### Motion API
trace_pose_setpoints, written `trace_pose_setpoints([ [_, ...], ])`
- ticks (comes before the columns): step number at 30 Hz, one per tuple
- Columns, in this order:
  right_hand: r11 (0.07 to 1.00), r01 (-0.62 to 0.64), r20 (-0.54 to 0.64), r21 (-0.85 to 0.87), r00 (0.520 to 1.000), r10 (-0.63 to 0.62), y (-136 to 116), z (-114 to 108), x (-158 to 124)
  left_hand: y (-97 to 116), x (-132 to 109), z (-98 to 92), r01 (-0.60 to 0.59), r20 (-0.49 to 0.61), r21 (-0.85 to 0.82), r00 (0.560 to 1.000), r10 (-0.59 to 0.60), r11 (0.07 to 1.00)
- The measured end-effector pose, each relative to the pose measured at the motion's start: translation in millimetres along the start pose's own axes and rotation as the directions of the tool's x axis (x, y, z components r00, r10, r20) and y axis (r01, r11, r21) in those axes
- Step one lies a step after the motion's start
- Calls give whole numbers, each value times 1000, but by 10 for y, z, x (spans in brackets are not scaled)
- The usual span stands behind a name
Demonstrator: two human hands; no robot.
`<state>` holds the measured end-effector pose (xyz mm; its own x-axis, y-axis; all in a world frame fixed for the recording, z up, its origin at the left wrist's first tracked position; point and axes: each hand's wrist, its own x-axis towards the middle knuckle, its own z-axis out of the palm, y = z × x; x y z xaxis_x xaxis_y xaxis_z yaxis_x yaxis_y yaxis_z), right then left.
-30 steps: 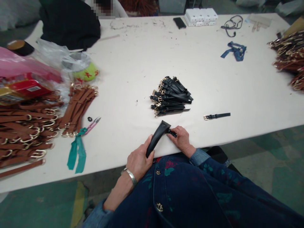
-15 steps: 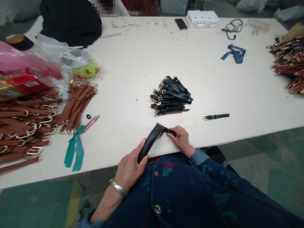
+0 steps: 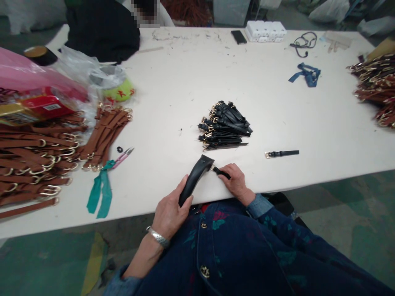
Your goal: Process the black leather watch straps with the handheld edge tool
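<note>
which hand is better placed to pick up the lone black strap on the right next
Probably the right hand: it is nearer the lone strap, though it would likely need to free itself of the buckled strap it holds. The left hand is farther away, gripping a black tool.

In my head view, the lower end of the curved black tool is hidden in the left hand. The right hand covers part of the short black strap, and I cannot tell whether its buckle end touches the tool. In the black strap heap, mid-desk, overlapping pieces mask one another. Left of the desk, whose near left corner lies outside my frame, brown straps and a red packet are cropped; at right, so is a blurred strap pile. At the far edge, the person is pixelated and cropped above.
</note>
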<state>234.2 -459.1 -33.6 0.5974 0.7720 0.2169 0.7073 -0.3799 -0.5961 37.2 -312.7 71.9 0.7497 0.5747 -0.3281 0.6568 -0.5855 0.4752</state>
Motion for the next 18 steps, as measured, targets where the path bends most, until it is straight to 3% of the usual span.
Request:
trace_pose_setpoints([
  [4,989,115,32,91,992,-118,19,-2,18,-96,-131,-115,29,-7,-13,1000,-29,999],
  [12,967,197,127,160,968,-218,-57,-41,-34,-40,-208,-162,27,61,22,998,-28,999],
  [15,960,190,131,206,967,-219,-102,-71,-52,-54,-220,-169,3,115,43,993,-8,999],
  [18,974,78,106,214,989,-103,-122,-77,-75,-83,-234,-183,-11,168,47,986,3,999],
])
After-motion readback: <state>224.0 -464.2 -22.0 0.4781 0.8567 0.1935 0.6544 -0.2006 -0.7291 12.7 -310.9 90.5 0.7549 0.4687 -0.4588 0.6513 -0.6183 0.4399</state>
